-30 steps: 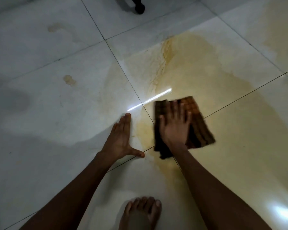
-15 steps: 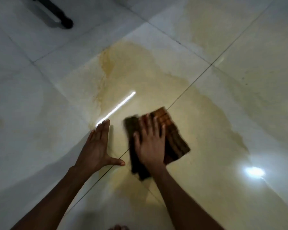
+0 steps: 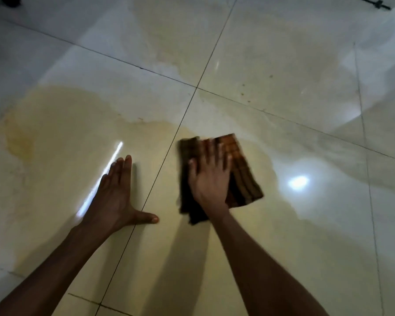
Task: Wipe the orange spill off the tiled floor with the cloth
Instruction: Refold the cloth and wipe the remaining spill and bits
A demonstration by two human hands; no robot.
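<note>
Pressing flat on the cloth point(image 3: 242, 169), the right hand point(image 3: 211, 179) has fingers straight & spread, palm down on the fabric, not curled round it. Cloth is a folded, roughly square piece w/ brown & orange stripes; its left part looks darker, the far right corner brighter orange. It's a bit blurred. It lies on the floor point(image 3: 55, 53) just right of the grout line point(image 3: 160, 169) that runs from the near edge of the view up toward the far edge, and on the near side of the cross joint where four tiles meet.

Left hand point(image 3: 116, 197) is flat on the floor too, fingers straight & close together pointing away from the person, thumb stuck out wide to the right w/ its tip touching or crossing that same grout line. It holds nothing. The two hands are apart, grout line between them; both bare forearms reach in from the near edge.

Spill point(image 3: 62, 133) is a pale yellow-orange film over most of the near tiles, under both hands and the cloth. Its far edge is a wavy outline on the left tile, w/ a stronger orange patch near the left edge of the view. A fainter tinted area covers the far tiles past the cross joint, w/ a few small dark specks on the far right tile.

Bright round glare spot point(image 3: 298, 182) on the wet tile right of the cloth; a thin streak of glare point(image 3: 114, 153) just beyond the left hand's fingers. Dark thin rod point(image 3: 372, 3) at the far right corner, too small to tell what it is.
</note>
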